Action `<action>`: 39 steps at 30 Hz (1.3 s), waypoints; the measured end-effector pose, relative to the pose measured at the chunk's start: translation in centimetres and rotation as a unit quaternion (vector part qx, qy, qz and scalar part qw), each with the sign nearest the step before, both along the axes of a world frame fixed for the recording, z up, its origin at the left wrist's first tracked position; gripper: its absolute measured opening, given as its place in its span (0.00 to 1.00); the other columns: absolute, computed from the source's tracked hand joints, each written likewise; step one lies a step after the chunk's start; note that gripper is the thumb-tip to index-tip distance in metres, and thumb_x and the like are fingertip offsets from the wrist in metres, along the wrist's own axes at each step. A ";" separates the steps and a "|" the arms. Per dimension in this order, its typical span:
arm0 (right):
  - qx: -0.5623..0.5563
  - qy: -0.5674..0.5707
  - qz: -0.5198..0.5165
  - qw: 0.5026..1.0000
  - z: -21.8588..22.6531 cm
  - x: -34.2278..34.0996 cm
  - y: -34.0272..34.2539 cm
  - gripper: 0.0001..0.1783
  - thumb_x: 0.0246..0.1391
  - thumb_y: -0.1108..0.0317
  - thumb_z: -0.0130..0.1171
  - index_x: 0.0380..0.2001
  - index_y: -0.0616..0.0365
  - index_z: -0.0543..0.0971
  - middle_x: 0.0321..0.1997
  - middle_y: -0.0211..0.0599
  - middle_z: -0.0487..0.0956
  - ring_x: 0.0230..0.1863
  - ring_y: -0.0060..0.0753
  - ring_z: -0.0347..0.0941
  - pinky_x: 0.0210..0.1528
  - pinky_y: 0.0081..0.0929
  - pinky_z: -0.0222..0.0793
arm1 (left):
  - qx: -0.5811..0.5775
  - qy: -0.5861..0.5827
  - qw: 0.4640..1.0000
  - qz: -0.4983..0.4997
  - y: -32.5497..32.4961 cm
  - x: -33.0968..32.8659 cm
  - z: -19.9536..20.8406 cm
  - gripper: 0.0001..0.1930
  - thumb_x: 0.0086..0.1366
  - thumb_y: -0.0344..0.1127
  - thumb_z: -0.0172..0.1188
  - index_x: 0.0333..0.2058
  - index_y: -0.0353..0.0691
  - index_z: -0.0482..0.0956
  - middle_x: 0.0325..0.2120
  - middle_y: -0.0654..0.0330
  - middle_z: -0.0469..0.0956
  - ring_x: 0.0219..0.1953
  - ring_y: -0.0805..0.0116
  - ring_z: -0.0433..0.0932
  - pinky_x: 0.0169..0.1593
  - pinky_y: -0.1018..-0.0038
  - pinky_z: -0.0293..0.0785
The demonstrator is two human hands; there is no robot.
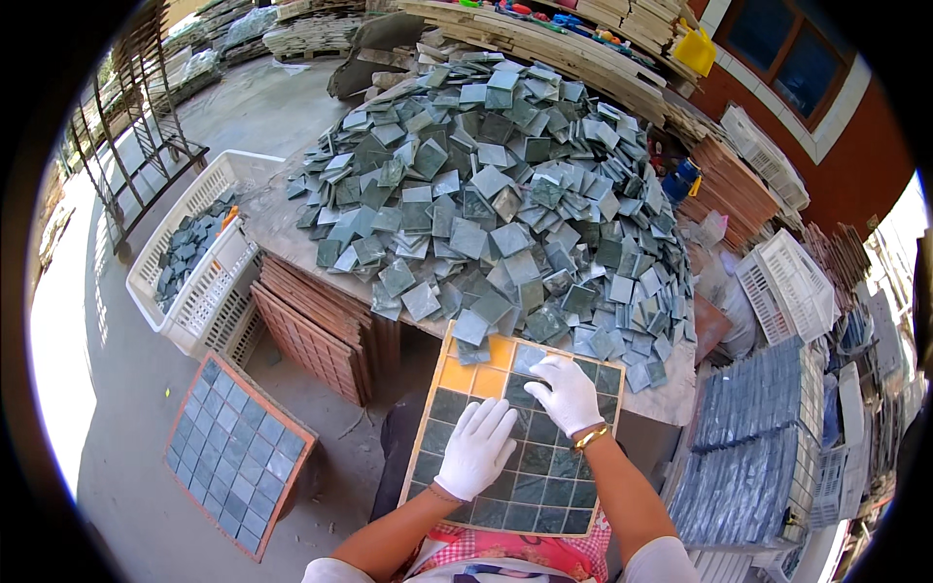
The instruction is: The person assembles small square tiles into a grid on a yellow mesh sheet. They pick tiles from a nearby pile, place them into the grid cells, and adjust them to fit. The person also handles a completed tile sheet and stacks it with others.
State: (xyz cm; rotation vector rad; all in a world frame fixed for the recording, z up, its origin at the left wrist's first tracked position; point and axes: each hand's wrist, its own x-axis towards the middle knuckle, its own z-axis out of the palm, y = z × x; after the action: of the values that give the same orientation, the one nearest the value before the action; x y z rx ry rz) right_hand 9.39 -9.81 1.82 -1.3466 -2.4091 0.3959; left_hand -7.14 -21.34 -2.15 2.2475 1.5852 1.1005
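A gridded tray (pixel 416 468) with a pale wooden frame leans at the front edge of the table before me, most of its cells filled with dark green square stone tiles (pixel 530 460). Several cells at its upper left show bare orange (pixel 458 377). My left hand (pixel 478 449), in a white glove, lies flat over the tiles with fingers stretched. Gloved in white too, my right hand (pixel 566 394) is over the upper part of the tray, thumb and bent fingers apart, beside a lighter tile (pixel 527 358). Loose tiles (pixel 473 327) overlap the tray's top edge.
A large heap of loose tiles (pixel 486 204) covers the table (pixel 311 238). At left stand white crates (pixel 199 311) with tiles, stacked reddish trays (pixel 316 325) and another filled tray (pixel 233 447). Wrapped tile stacks (pixel 743 447) and a white crate (pixel 787 287) are at right.
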 end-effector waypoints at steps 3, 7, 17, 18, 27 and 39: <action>0.049 -0.043 -0.021 0.998 0.0 -0.3 1.8 0.24 0.44 0.60 0.66 0.47 0.53 0.76 0.48 0.39 0.75 0.46 0.47 0.73 0.46 0.37 0.71 | -0.036 0.057 0.997 0.027 1.3 2.2 -0.7 0.29 0.56 0.41 0.62 0.54 0.32 0.70 0.56 0.48 0.69 0.61 0.51 0.64 0.66 0.57 0.55; 0.007 -0.066 -0.052 0.996 -0.7 -0.5 2.7 0.27 0.42 0.60 0.67 0.48 0.54 0.74 0.46 0.42 0.74 0.47 0.48 0.73 0.47 0.39 0.71 | -0.045 0.103 0.994 0.015 2.1 3.0 -2.0 0.33 0.57 0.46 0.61 0.56 0.30 0.68 0.58 0.46 0.66 0.63 0.50 0.62 0.67 0.56 0.53; 0.117 -0.099 -0.086 0.984 0.5 1.8 2.0 0.11 0.47 0.62 0.64 0.33 0.54 0.78 0.37 0.37 0.74 0.41 0.44 0.74 0.40 0.38 0.71 | -0.053 0.087 0.995 0.008 1.8 2.3 -1.2 0.33 0.58 0.47 0.60 0.56 0.31 0.68 0.59 0.47 0.66 0.64 0.51 0.61 0.67 0.57 0.51; 0.100 -0.084 -0.067 0.989 0.4 2.4 1.4 0.11 0.47 0.62 0.64 0.33 0.54 0.78 0.38 0.37 0.74 0.41 0.44 0.74 0.41 0.39 0.71 | -0.053 0.087 0.995 0.009 1.8 2.5 -1.2 0.33 0.58 0.47 0.60 0.56 0.31 0.68 0.59 0.47 0.66 0.63 0.51 0.61 0.67 0.58 0.51; 0.060 0.008 -0.004 0.998 -1.7 4.4 1.5 0.11 0.47 0.64 0.63 0.35 0.55 0.78 0.41 0.40 0.75 0.42 0.47 0.73 0.44 0.40 0.71 | -0.051 0.078 0.995 0.018 1.9 2.7 -1.0 0.33 0.54 0.45 0.64 0.56 0.32 0.69 0.58 0.48 0.67 0.63 0.53 0.62 0.68 0.58 0.51; 0.048 0.016 -0.020 0.999 -1.9 2.4 2.9 0.10 0.49 0.60 0.61 0.33 0.52 0.80 0.35 0.37 0.77 0.39 0.45 0.74 0.40 0.40 0.71 | -0.055 0.092 0.994 0.023 1.9 2.7 -0.9 0.33 0.55 0.44 0.63 0.56 0.32 0.68 0.59 0.46 0.66 0.62 0.49 0.62 0.67 0.56 0.52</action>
State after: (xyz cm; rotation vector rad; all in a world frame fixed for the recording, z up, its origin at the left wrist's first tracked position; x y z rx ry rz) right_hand 11.80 -6.95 -0.09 -1.3339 -2.3403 0.2840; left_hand -4.48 -19.41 -3.03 2.3069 1.7286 0.8143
